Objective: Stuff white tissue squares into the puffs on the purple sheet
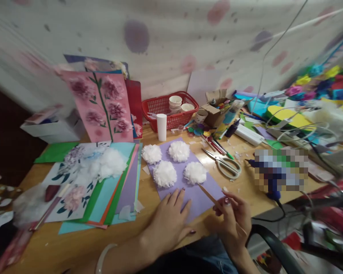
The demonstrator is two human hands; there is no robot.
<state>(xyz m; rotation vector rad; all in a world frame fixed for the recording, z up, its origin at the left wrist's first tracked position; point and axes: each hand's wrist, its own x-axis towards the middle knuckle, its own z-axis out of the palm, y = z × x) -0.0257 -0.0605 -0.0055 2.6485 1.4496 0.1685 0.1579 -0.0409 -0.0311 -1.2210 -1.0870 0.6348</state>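
Cluttered with craft supplies, the wooden table [148, 198] carries the work. Nearest, the left hand [168, 220] lies flat, fingers spread, pinning the lilac paper sheet [194, 192]; the right hand [234, 217] pinches a thin wooden stick [207, 193]. Four white tissue-paper pompom flowers [173, 163] already sit on the sheet; stems appear not yet added. Beyond lie metal scissors [224, 163].

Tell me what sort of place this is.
Probably a home craft table: white paper flowers on a purple sheet, scissors, stacked coloured paper, and a finished flower picture behind.
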